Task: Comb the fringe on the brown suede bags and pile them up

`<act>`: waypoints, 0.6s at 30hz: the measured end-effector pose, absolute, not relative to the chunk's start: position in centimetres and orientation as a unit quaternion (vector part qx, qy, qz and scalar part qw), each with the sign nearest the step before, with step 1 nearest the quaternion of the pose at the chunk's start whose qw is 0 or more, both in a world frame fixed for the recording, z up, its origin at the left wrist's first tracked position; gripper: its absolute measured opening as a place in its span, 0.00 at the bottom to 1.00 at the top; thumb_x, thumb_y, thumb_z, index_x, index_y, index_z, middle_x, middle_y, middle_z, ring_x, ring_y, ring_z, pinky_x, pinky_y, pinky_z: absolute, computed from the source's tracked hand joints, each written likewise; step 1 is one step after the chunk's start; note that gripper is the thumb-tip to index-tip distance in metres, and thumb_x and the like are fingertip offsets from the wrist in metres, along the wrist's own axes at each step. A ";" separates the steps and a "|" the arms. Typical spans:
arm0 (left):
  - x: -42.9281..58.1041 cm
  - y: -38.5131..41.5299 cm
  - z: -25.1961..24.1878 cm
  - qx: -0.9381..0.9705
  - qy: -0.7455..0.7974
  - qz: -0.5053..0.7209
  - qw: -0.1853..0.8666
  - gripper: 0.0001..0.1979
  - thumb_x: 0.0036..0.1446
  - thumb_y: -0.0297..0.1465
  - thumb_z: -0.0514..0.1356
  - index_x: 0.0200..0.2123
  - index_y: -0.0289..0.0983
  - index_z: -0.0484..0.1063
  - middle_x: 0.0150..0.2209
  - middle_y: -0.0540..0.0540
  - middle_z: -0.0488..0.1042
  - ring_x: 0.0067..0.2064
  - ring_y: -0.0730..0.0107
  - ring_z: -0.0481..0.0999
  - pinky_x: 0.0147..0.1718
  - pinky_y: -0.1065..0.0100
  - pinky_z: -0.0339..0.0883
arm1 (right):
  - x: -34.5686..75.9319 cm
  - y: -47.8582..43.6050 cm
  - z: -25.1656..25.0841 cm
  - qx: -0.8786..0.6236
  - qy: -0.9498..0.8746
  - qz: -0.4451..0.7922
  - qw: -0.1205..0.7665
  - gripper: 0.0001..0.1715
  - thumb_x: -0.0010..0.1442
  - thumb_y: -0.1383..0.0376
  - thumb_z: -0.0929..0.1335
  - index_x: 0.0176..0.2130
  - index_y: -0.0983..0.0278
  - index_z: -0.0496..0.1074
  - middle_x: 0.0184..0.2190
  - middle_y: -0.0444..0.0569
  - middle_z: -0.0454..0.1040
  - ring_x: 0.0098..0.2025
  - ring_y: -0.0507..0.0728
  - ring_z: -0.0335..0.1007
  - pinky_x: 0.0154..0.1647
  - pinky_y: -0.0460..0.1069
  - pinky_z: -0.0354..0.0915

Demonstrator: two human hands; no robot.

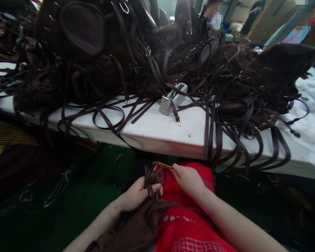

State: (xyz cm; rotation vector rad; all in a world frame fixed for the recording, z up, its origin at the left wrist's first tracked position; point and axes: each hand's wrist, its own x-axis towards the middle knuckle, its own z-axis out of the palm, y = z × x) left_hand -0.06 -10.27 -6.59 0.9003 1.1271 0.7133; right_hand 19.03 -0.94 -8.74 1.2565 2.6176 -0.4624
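My left hand [140, 193] is closed around a bunch of dark brown fringe [151, 177], thin leather-like strips that stick up past the thumb. The fringe belongs to a brown soft piece [136, 224] draped over my left forearm and lap. In my right hand [187, 176] a yellow-orange comb [162, 165] is pinched near one end, its teeth pointing down beside the fringe tips. Both hands are above a red apron [183, 210] with checked parts on my lap. Part of the brown piece lies outside the picture.
A white table [157, 129] stands just ahead. Piled on it are several dark brown bags [81, 31] with buckles and long straps [236, 154] hanging over its front edge. A grey tape dispenser-like object [170, 99] sits among the straps. White plastic [312, 119] lies at right. People are farther back.
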 end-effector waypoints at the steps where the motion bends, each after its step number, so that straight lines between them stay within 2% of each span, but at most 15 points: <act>1: 0.1 -10.3 -6.2 0.425 0.506 0.320 0.679 0.18 0.58 0.43 0.55 0.31 0.32 0.70 0.27 0.48 0.69 0.29 0.72 0.66 0.30 0.72 0.62 | 18.9 -0.8 -9.1 0.429 0.881 -0.169 0.106 0.16 0.69 0.58 0.55 0.39 0.60 0.66 0.32 0.48 0.76 0.33 0.57 0.74 0.30 0.47 0.59; 4: 0.8 -10.6 -4.3 0.549 0.479 0.310 0.611 0.11 0.57 0.37 0.56 0.33 0.34 0.69 0.31 0.47 0.70 0.32 0.71 0.66 0.35 0.70 0.64 | 19.0 0.2 -10.7 0.471 0.846 -0.224 0.110 0.18 0.68 0.58 0.55 0.40 0.64 0.68 0.32 0.54 0.76 0.35 0.59 0.74 0.34 0.50 0.61; 6: 1.1 -10.7 -3.1 0.634 0.438 0.295 0.565 0.07 0.55 0.33 0.57 0.30 0.35 0.69 0.30 0.47 0.70 0.32 0.70 0.65 0.38 0.70 0.63 | 19.6 1.2 -11.9 0.497 0.823 -0.254 0.105 0.18 0.67 0.59 0.57 0.37 0.66 0.70 0.32 0.57 0.76 0.35 0.60 0.74 0.34 0.50 0.62; 9: 0.9 -10.5 -3.1 0.602 0.462 0.322 0.567 0.06 0.52 0.32 0.57 0.27 0.35 0.69 0.28 0.47 0.71 0.32 0.69 0.67 0.36 0.70 0.64 | 20.8 2.4 -12.6 0.488 0.816 -0.296 0.092 0.22 0.68 0.59 0.55 0.36 0.66 0.71 0.30 0.52 0.77 0.33 0.56 0.73 0.34 0.48 0.64; 11: 0.3 -10.1 -4.2 0.489 0.535 0.351 0.593 0.09 0.53 0.35 0.55 0.28 0.34 0.70 0.27 0.47 0.72 0.31 0.69 0.69 0.33 0.70 0.65 | 21.3 2.7 -11.7 0.469 0.809 -0.354 0.012 0.21 0.67 0.57 0.56 0.39 0.65 0.71 0.33 0.49 0.77 0.35 0.54 0.73 0.37 0.47 0.65; 13: -0.3 -9.5 -5.7 0.391 0.594 0.360 0.604 0.14 0.53 0.39 0.55 0.28 0.33 0.71 0.26 0.47 0.73 0.30 0.69 0.70 0.31 0.70 0.66 | 21.5 2.6 -10.0 0.433 0.779 -0.438 -0.114 0.18 0.62 0.54 0.63 0.44 0.65 0.70 0.39 0.50 0.76 0.40 0.56 0.72 0.42 0.48 0.66; 15: -0.7 -8.9 -7.0 0.343 0.623 0.358 0.604 0.17 0.52 0.42 0.57 0.29 0.32 0.73 0.27 0.46 0.75 0.31 0.67 0.72 0.32 0.69 0.67 | 21.1 2.2 -7.9 0.380 0.725 -0.537 -0.201 0.26 0.54 0.55 0.71 0.48 0.65 0.68 0.44 0.52 0.74 0.44 0.59 0.71 0.46 0.51 0.66; 18: -1.1 -8.4 -8.4 0.324 0.655 0.368 0.575 0.15 0.50 0.40 0.58 0.31 0.33 0.75 0.30 0.46 0.77 0.34 0.64 0.75 0.34 0.67 0.69 | 19.8 1.1 -5.4 0.280 0.663 -0.670 -0.183 0.37 0.49 0.59 0.74 0.55 0.64 0.62 0.48 0.52 0.72 0.47 0.59 0.69 0.48 0.51 0.66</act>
